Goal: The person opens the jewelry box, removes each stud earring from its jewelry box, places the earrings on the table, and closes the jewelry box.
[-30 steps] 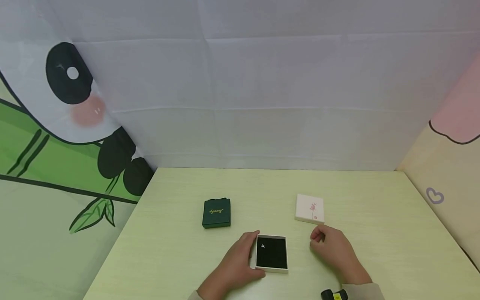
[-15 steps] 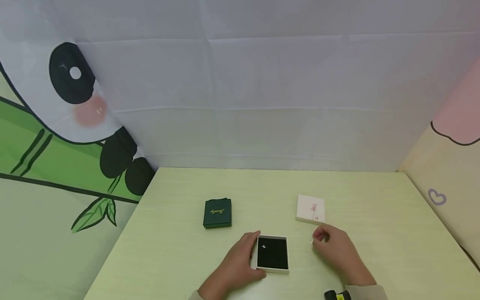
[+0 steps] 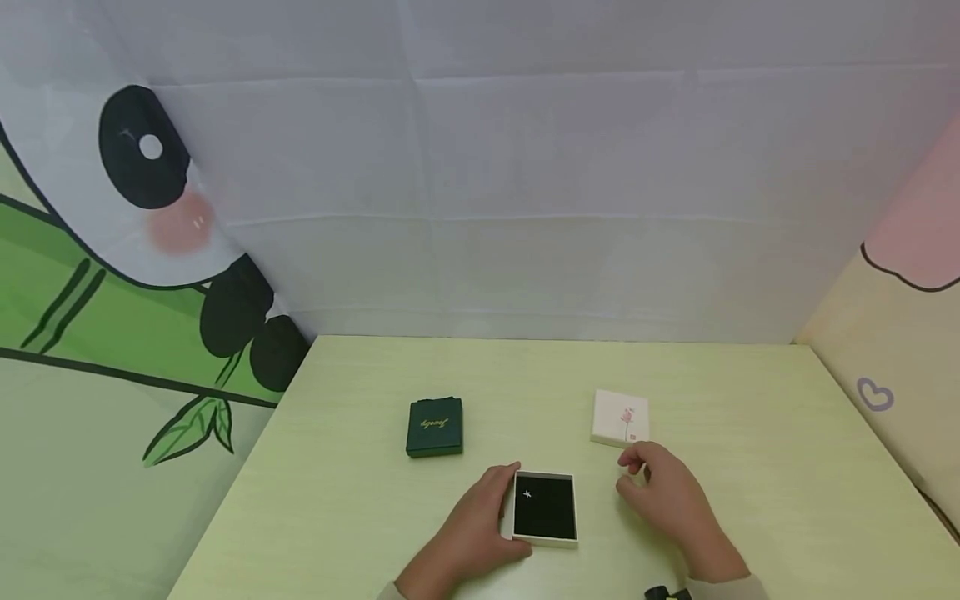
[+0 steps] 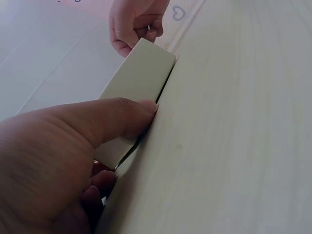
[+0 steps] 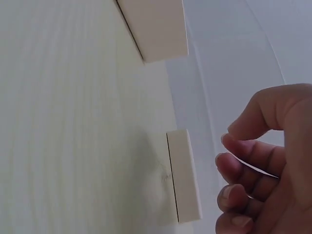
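Observation:
My left hand (image 3: 474,530) grips a white jewelry box base (image 3: 544,541) on the table, thumb at its near side and fingers along its left. A black pad (image 3: 551,508) fills the base, and a small silver star-shaped piece (image 3: 527,493) sits at its upper left. In the left wrist view the thumb presses the box's pale side (image 4: 141,68). My right hand (image 3: 667,492) hovers to the right with loosely bent fingers; I see nothing between thumb and forefinger. In the right wrist view a tiny shiny piece (image 5: 165,176), too small to identify, appears on the table beside the white lid (image 5: 183,180).
A dark green box (image 3: 435,427) with gold lettering sits at the back left of the pale table (image 3: 360,517). The white lid (image 3: 611,415) with a pink flower print lies just beyond my right hand. Printed cloth walls (image 3: 525,167) border the table.
My right hand's thumb and forefinger have parted; half a second ago a tiny shiny piece showed at their tips. The left hand and the box base have stayed in place.

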A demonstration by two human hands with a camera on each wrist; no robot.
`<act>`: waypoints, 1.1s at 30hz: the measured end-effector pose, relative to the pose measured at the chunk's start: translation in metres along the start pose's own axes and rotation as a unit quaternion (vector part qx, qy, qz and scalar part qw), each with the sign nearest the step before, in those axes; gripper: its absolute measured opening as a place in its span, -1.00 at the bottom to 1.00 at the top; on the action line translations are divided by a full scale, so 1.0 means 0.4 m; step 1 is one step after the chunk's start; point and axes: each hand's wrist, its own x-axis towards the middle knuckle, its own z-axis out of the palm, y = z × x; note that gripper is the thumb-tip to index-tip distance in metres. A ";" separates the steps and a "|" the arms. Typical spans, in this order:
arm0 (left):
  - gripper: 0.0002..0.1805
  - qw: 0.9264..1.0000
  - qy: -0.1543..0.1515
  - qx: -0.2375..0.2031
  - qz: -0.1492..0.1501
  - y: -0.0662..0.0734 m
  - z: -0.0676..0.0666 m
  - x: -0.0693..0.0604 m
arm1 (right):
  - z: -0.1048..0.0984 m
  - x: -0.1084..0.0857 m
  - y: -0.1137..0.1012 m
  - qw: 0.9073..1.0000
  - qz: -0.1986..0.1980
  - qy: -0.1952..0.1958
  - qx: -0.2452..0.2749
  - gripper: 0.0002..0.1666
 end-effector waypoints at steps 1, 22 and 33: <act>0.15 1.000 0.000 0.000 0.001 -0.002 0.000 -0.003 | 0.008 -0.006 -0.012 1.000 -0.004 0.001 -0.001 -0.79; 0.14 1.000 -0.007 -0.005 0.025 -0.017 -0.015 -0.045 | 0.115 -0.065 -0.193 0.980 -0.181 -0.005 -0.080 -0.79; 0.11 0.999 -0.016 -0.002 0.040 -0.031 -0.021 -0.064 | 0.161 -0.071 -0.228 0.962 -0.240 -0.017 -0.129 -0.79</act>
